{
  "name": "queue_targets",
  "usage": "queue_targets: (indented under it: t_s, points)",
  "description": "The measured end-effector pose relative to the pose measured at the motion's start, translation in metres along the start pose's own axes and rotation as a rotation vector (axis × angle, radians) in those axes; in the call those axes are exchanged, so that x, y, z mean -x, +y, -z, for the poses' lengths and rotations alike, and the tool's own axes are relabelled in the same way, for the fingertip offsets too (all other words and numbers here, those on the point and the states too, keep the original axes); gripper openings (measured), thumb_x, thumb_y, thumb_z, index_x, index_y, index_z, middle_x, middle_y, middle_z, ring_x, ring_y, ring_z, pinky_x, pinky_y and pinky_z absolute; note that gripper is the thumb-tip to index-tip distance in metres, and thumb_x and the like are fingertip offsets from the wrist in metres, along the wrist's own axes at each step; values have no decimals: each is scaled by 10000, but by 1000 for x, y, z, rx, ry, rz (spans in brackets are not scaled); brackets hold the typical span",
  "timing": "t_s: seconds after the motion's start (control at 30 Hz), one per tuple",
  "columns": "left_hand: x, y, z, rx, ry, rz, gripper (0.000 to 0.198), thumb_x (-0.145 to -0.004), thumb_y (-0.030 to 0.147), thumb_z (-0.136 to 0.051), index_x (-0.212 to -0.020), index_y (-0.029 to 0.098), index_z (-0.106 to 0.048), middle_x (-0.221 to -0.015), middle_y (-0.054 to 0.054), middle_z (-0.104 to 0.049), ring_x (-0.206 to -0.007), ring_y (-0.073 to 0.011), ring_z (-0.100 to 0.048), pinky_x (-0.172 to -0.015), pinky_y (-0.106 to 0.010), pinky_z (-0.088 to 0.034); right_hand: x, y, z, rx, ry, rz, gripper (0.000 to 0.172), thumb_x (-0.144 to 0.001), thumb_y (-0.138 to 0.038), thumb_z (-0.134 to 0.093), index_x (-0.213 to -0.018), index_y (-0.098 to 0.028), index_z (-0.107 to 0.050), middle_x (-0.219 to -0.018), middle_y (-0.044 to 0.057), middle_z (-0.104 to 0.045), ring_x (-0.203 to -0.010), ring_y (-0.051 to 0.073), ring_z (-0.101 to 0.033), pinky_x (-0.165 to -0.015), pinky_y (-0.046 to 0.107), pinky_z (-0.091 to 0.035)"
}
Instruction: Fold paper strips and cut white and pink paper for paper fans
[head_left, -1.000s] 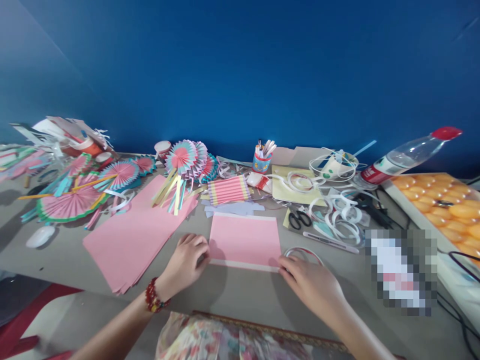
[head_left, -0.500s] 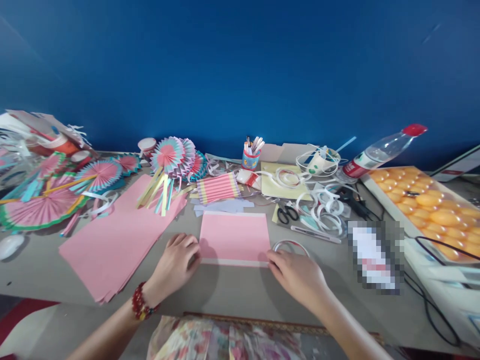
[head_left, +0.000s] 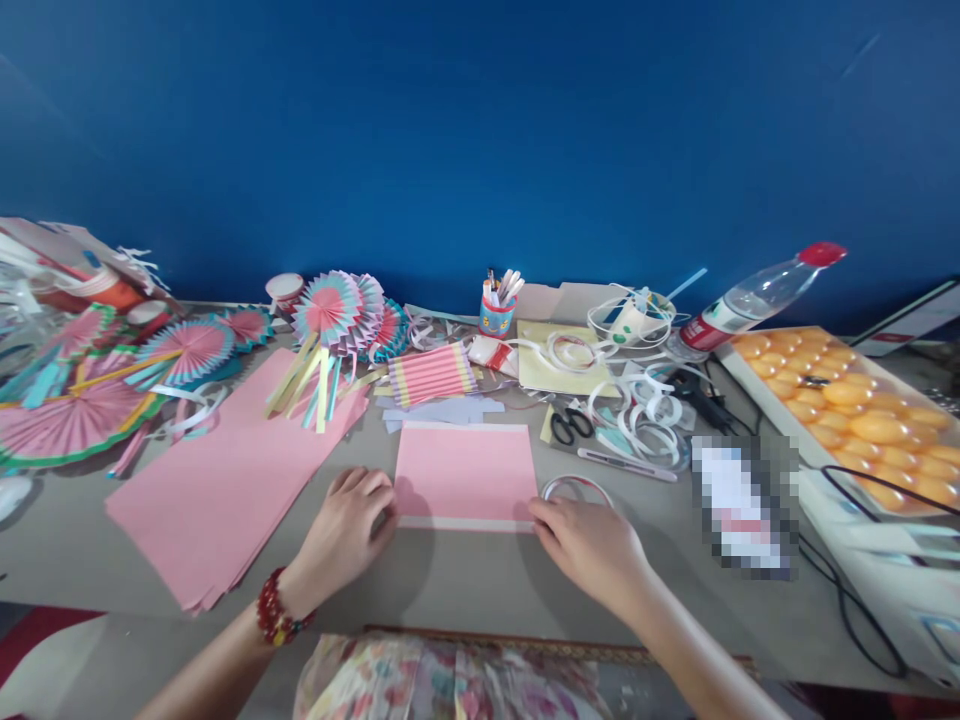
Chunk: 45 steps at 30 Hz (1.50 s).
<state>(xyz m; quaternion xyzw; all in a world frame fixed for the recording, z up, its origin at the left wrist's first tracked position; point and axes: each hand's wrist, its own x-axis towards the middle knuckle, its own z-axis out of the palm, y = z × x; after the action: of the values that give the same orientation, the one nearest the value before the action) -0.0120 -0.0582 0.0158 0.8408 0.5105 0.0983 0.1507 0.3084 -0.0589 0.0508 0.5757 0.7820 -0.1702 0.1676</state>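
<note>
A pink sheet of paper (head_left: 465, 475) with white strips along its near and far edges lies flat on the table in front of me. My left hand (head_left: 352, 525) is at its left edge, fingers curled inward and closed around that side. On the opposite side, my right hand (head_left: 589, 540) pinches the near right corner between thumb and fingers. Just behind my right hand lies a white ring of tape (head_left: 577, 482), partly covered by it. Black-handled scissors (head_left: 571, 426) and a slim cutter knife (head_left: 627, 463) rest beyond the sheet's right side.
Stacked pink paper (head_left: 232, 480) lies left. Folded paper fans (head_left: 328, 310) and a pleated striped paper (head_left: 433, 375) stand behind. Curled white strips (head_left: 637, 415), a pen cup (head_left: 496, 318), a tilted bottle (head_left: 739, 305) and a box with orange balls (head_left: 862, 410) are farther back and right.
The whole view has shifted slightly, so things appear a little further left. Both hands stay at the sides of the pink sheet, which lies as before.
</note>
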Motion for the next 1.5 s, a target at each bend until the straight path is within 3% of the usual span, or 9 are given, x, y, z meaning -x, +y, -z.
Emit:
queue_targets:
  t_s: [0.7, 0.87, 0.97, 1.07, 1.2, 1.37, 1.5]
  points:
    - [0, 0, 7, -79, -5, 10, 116, -896, 223, -550, -783, 200, -539, -863, -34, -562, -859, -236, -520, -820, -386, -395, -2, -3, 4, 91, 5, 2, 225, -938, -253, -443, -1009, -301, -651, -931, 29, -711, -781, 206, -694, -545, 264, -308]
    - [5, -10, 7, -66, 29, 64, 64, -863, 200, -552, -811, 200, -515, -863, -37, -573, -848, -241, -530, -778, -379, -408, -3, -2, 3, 64, -3, 5, 212, -931, -247, -459, -1018, -294, -646, -921, 19, -722, -817, 205, -695, -578, 261, -339]
    - [5, -10, 7, -2, 117, 75, 57, -881, 157, -495, -863, 200, -528, -907, -49, -610, -880, -238, -559, -822, -399, -431, -4, -2, 2, 62, 3, 9, 207, -924, -231, -465, -1006, -288, -646, -917, 20, -727, -836, 214, -697, -598, 268, -352]
    - [3, 3, 9, 81, 152, -88, 202, -933, 148, -426, -1077, 202, -557, -1114, -77, -644, -1055, -236, -577, -1004, -452, -402, -4, -2, 2, 54, 7, 19, 192, -923, -231, -468, -977, -273, -647, -896, 30, -729, -844, 223, -697, -603, 274, -351]
    - [-9, 30, 5, 110, -63, -463, 490, -965, 218, -435, -1450, 197, -368, -1460, -91, -486, -1358, -231, -423, -1155, -420, -320, -3, -3, 4, 42, 4, 18, 176, -913, -228, -492, -975, -265, -653, -916, 41, -730, -872, 218, -689, -621, 272, -357]
    - [-43, 51, -19, 102, -223, -797, 663, -1003, 467, -402, -1541, 124, -224, -1566, -107, -321, -1472, -229, -234, -1225, -409, -181, -1, -7, 6, 44, 16, 10, 215, -908, -201, -483, -1015, -267, -658, -940, 49, -729, -885, 215, -683, -656, 277, -381]
    - [-62, 55, -33, 71, -245, -899, 795, -982, 593, -351, -1562, 101, -120, -1572, -121, -290, -1487, -216, -180, -1230, -402, -140, 1, -7, 5, 44, 44, -5, 190, -922, -227, -467, -979, -253, -646, -917, 47, -729, -858, 224, -691, -640, 281, -373]
